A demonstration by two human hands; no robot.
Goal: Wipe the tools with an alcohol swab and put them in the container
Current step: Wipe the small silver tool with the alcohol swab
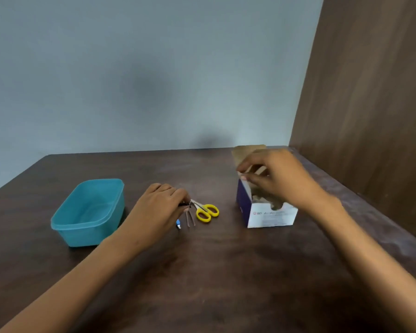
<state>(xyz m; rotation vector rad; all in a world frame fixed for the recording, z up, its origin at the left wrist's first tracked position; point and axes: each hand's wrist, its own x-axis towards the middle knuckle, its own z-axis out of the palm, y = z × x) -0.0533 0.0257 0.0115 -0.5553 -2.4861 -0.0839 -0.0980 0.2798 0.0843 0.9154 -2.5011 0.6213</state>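
A teal plastic container (89, 212) stands empty at the left of the dark wooden table. My left hand (161, 207) rests just right of it, fingertips pinched on a small dark metal tool (186, 205), much of it hidden under my fingers. Beside it lie yellow-handled scissors (205, 211), metal tweezers (190, 218) and a small blue-and-white item (178, 223). My right hand (276, 179) hovers over the open swab box (265, 212), fingers pinched at its top opening; whether a swab is between them is blurred.
The table (226, 272) meets a grey-blue wall at the back. A brown wooden panel (370, 116) rises along the right side, close behind the swab box. The box's cardboard flap (246, 152) stands open upward.
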